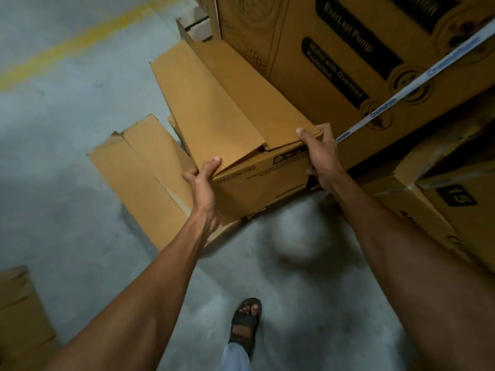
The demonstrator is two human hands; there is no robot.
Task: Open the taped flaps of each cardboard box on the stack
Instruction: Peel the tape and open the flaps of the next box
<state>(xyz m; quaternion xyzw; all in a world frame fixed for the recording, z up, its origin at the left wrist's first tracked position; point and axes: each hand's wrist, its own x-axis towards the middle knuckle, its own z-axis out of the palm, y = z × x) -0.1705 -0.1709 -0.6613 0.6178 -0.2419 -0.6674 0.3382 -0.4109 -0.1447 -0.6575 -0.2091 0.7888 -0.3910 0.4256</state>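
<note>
The ceiling fan box [257, 183] is the landmark: a long carton lying against the foot of the tall pump carton [361, 49], with its near end facing the person. The left hand [201, 180] clamps the near left corner of that box, thumb over the top edge and fingers down the side. The right hand [320, 153] grips the near right corner, thumb on top and fingers wrapped behind. Both hands are closed on the box.

Its top flaps [222, 108] already stand loose: the left one lies slightly raised, and a dark gap shows at the near end between it and the right one. No tape is visible across this seam.

This looks like steadying or shifting the box rather than cutting. To do it well, keep the grip low on the corners so the loose flaps do not fold under the thumbs, and draw the box away from the pump carton so the right flap can swing fully. Left of the box, another flat carton [139, 180] lies on the concrete floor [67, 116], so room there is tight.
</note>
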